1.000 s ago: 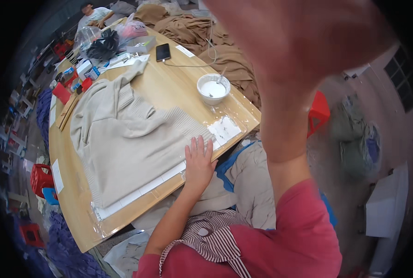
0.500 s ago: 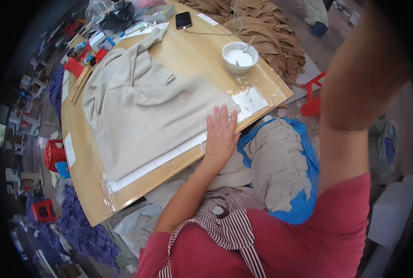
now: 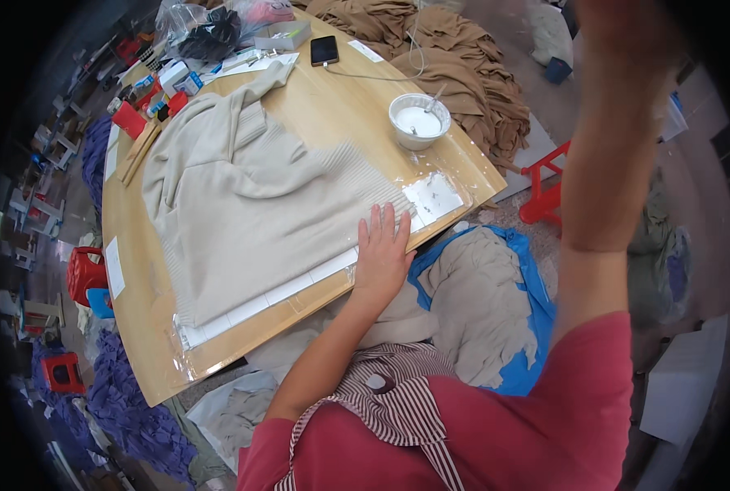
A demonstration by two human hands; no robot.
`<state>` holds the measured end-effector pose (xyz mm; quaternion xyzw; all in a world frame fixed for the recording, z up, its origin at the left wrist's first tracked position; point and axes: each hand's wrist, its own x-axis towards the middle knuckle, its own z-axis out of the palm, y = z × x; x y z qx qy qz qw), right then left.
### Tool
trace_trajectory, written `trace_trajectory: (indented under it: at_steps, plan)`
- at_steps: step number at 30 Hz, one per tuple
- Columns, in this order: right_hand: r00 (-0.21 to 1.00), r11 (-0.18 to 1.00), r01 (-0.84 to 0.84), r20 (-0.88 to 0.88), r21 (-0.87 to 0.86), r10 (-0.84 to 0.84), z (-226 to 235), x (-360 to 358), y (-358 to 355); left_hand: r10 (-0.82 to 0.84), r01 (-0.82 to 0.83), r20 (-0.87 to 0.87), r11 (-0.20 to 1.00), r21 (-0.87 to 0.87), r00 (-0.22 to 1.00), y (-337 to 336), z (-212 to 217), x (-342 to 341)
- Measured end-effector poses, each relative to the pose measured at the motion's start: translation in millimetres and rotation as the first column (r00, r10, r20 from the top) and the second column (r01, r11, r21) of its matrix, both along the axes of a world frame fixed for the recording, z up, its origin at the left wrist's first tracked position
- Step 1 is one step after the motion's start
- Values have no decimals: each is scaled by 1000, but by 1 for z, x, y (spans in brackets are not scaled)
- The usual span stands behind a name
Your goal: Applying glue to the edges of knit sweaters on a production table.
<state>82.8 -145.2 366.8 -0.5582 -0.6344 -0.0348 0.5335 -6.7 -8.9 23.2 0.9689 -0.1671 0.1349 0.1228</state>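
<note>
A cream knitted sweater [image 3: 242,213] lies spread on the wooden table, its ribbed edge toward the right and folds across its upper part. My left hand [image 3: 381,260] rests flat at the sweater's near right corner, fingers stretched and a little apart, touching the fabric and the table's near edge. Beneath the sweater's near side runs a strip of white squares [image 3: 287,290] under clear film. My right arm is raised high on the right; its forearm runs up past the top edge, so the hand is out of sight.
On the table [image 3: 357,106] stand a white bowl [image 3: 420,121] with white contents, a phone [image 3: 325,51] on a cable, and wooden sticks [image 3: 139,152]. Brown fabric [image 3: 463,74] is heaped beyond. Beige cloth [image 3: 479,295] in a blue bag lies near me; a red stool [image 3: 542,190] stands right.
The view has shifted slightly, so the table and sweater sit a little further left. My left hand stays flat at the sweater's corner. My right forearm is now more upright.
</note>
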Motion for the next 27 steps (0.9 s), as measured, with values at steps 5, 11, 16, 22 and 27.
trace_trajectory:
  at_steps: [5, 11, 16, 22, 27]
  plan:
    - [502, 227, 808, 435, -543, -747, -154, 7, -34, -116, 118, 20, 988, -97, 993, 2, -24, -26]
    - [412, 229, 861, 357, -455, -839, -269, 34, -19, -117, 123, 54, 983, -133, 992, 11, -24, -32]
    - [326, 142, 850, 297, -507, -897, -291, 88, -31, -108, 112, 35, 982, -150, 994, 6, -20, -26]
    - [276, 295, 949, -161, -112, -948, -266, 62, -43, -91, 95, 35, 988, -125, 995, 5, -22, -27]
    - [371, 412, 904, -267, -114, -889, -297, 39, -44, -52, 54, 26, 995, -81, 998, 7, -23, -28]
